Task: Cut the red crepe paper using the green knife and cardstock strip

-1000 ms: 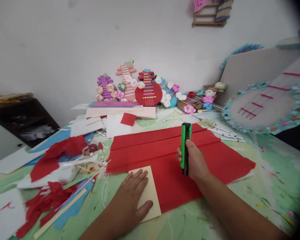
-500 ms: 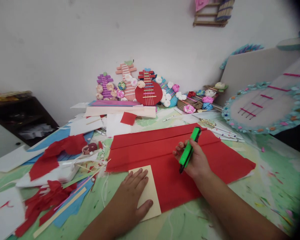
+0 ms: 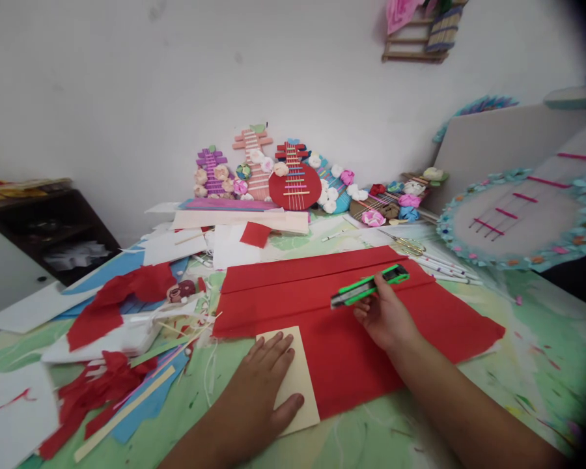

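My left hand (image 3: 256, 391) lies flat, fingers spread, on a cream card (image 3: 300, 384) that overlaps the near left corner of a large red paper sheet (image 3: 351, 312). My right hand (image 3: 383, 316) hovers over the middle of the red sheet and grips a green and black utility knife (image 3: 368, 286). The knife lies nearly level, its tip pointing left.
Red and blue paper scraps (image 3: 112, 312) and white sheets litter the table's left side. Small paper guitar models with flowers (image 3: 283, 179) line the wall. Scissors (image 3: 405, 244) and pens lie behind the red sheet. A large blue-trimmed round craft (image 3: 522, 218) stands at right.
My right hand has turned the knife from upright to nearly level, tip swinging to the left. My left hand has stayed on the cream card.
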Tool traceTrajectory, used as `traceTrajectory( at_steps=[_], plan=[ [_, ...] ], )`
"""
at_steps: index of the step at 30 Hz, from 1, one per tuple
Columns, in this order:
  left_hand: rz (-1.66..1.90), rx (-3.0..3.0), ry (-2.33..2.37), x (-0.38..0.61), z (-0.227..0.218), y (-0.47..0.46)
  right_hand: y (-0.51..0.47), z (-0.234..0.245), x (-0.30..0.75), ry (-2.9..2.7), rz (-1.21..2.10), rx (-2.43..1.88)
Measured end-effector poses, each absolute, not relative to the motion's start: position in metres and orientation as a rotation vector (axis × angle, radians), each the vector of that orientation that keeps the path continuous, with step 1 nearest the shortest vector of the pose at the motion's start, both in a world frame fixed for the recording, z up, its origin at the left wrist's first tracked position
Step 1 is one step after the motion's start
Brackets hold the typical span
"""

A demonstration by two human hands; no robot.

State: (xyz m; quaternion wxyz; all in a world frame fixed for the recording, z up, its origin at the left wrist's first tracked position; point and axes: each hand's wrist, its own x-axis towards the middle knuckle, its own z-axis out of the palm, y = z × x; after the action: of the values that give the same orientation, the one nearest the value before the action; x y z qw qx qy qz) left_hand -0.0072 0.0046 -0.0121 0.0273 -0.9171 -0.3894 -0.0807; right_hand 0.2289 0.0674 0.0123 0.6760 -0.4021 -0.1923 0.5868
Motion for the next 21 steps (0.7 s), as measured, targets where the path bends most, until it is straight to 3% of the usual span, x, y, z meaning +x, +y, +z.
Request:
traceTrajectory(
  at_steps=[13, 21],
  plan=[
    [-0.330, -2.780, -1.155, -0.008, -0.014, 0.006, 0.051, 0.025, 0.226, -0.541, 1.701, -0.678],
    [-0.468, -2.683, -1.196, -0.011, -0.023, 0.008, 0.052, 0.012, 0.221, -0.439, 1.600, -0.620]
  ],
)
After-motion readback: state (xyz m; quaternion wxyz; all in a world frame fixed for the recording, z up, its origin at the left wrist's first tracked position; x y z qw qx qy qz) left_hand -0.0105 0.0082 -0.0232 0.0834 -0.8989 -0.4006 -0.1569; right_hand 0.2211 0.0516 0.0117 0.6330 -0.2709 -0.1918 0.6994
